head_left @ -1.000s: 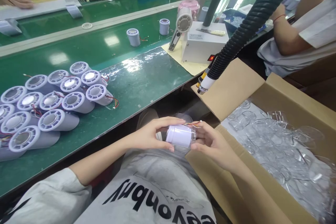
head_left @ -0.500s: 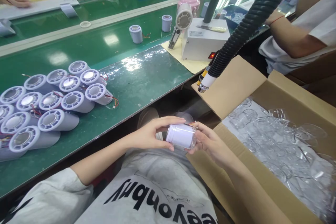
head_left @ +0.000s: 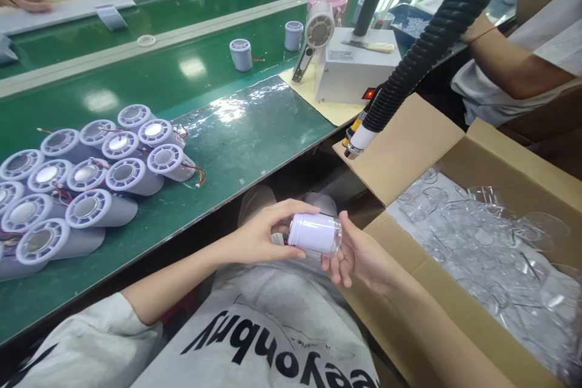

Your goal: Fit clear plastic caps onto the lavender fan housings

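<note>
My left hand grips a lavender cylindrical housing by its left end, thumb below and fingers above. The housing lies on its side in front of my shirt. A clear plastic cup covers its right end. My right hand is at that clear end, palm turned toward it, with thumb and fingers apart. Whether the palm touches the cup I cannot tell. On the bench to the left stand several similar lavender housings with slotted round ends and thin coloured wires.
An open cardboard box at my right holds many clear plastic cups. A black corrugated hose hangs above it. A white machine with a lit red switch stands on the green bench. Co-workers sit across and at the right.
My right hand has loosened its fingers from the clear end and opened. My left hand keeps its hold. Two upright housings on the belt have shifted slightly right.
</note>
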